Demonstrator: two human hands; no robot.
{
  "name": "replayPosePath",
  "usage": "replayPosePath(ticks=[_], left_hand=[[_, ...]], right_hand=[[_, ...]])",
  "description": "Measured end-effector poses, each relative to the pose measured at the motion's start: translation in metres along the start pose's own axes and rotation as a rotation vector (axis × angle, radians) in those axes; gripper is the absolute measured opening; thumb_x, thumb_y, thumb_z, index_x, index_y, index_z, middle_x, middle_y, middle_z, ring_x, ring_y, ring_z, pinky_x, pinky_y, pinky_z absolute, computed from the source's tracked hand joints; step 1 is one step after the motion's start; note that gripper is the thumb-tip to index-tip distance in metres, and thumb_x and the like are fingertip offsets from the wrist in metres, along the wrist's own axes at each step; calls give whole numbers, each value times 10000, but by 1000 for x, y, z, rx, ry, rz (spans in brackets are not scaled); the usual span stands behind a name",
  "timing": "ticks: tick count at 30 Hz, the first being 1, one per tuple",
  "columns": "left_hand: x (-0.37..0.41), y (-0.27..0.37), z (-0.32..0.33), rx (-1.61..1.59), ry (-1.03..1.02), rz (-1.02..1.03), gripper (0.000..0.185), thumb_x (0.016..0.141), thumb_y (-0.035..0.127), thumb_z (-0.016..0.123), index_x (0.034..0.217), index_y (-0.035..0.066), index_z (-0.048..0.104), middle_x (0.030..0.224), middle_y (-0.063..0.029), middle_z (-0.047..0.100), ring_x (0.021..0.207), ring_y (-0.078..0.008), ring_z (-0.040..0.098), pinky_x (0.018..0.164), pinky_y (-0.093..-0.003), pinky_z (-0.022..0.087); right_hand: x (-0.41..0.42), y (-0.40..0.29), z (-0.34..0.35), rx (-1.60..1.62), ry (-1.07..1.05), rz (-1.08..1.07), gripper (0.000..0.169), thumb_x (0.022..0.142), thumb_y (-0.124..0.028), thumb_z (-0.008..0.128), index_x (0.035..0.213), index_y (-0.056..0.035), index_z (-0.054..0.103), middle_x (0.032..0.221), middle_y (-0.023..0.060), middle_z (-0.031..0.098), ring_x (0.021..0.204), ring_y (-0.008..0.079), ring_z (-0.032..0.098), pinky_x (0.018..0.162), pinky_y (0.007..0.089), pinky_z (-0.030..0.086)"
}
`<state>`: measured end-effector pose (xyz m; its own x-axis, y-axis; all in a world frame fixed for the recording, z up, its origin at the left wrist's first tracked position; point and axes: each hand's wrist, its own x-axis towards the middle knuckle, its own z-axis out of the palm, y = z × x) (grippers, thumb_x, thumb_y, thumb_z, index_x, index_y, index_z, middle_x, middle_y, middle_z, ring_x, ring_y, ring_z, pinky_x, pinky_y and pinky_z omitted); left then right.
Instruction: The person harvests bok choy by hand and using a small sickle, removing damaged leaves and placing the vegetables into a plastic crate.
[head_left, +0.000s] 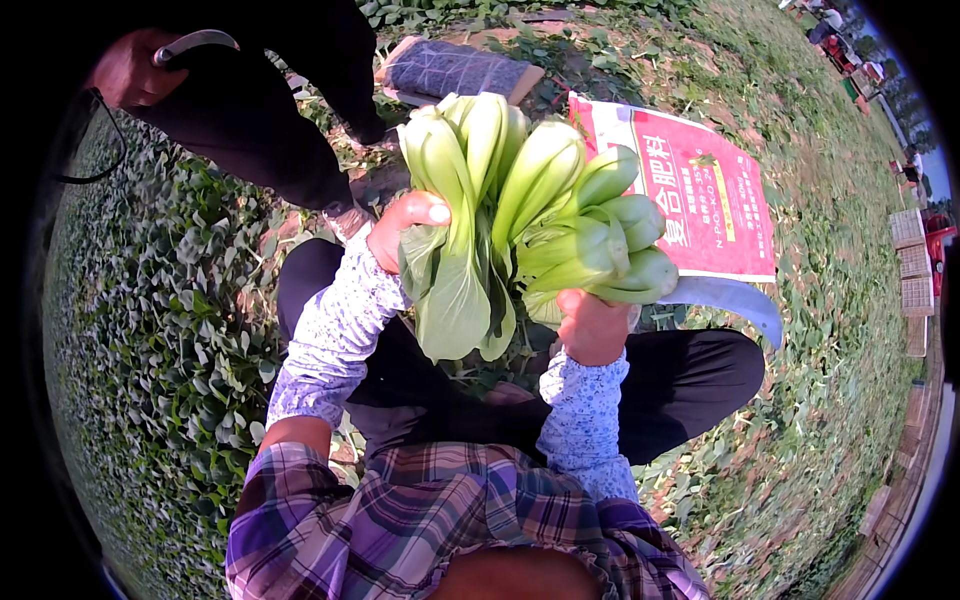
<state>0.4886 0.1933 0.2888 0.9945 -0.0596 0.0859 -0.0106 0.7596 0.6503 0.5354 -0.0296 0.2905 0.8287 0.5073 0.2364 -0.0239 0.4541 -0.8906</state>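
Observation:
My left hand (409, 225) grips a bunch of bok choy (465, 172), its thumb across the pale green stalks. The white stem bases point away from me, and broad leaves hang below that hand. My right hand (592, 326) is closed around a second bunch of bok choy (577, 251), with several stem bases turned up and to the right. The two bunches touch in the middle. A curved blade (739, 304), like a sickle's, juts to the right from beside my right hand. Its handle is hidden, so how it is held cannot be seen.
A red and white printed sack (709, 195) lies flat beyond my right hand. Past the bunches rests a grey-covered pad (457, 69). At upper left, another person's hand (139, 71) holds a small sickle (195, 45). Leafy crop (172, 322) grows at left; crates (911, 259) stand far right.

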Motion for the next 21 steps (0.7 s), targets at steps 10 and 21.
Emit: replayPosePath(ticks=[10, 21], left_hand=[[7, -5, 17, -90, 156, 208, 655, 700, 302, 561, 1255, -36, 481, 1116, -220, 596, 970, -320, 614, 869, -440, 506], [4, 49, -27, -88, -154, 602, 816, 769, 418, 572, 1386, -34, 286, 1244, -272, 484, 1120, -346, 539, 882, -417, 512]], right_hand=[[31, 10, 5, 658, 43, -200, 725, 761, -303, 684, 1358, -49, 362, 1248, 188, 485, 1159, 342, 468, 1022, 465, 366], [65, -20, -49, 941, 42, -128, 567, 890, -252, 581, 1376, -67, 357, 1365, 156, 440, 1262, 312, 411, 1074, 493, 315]])
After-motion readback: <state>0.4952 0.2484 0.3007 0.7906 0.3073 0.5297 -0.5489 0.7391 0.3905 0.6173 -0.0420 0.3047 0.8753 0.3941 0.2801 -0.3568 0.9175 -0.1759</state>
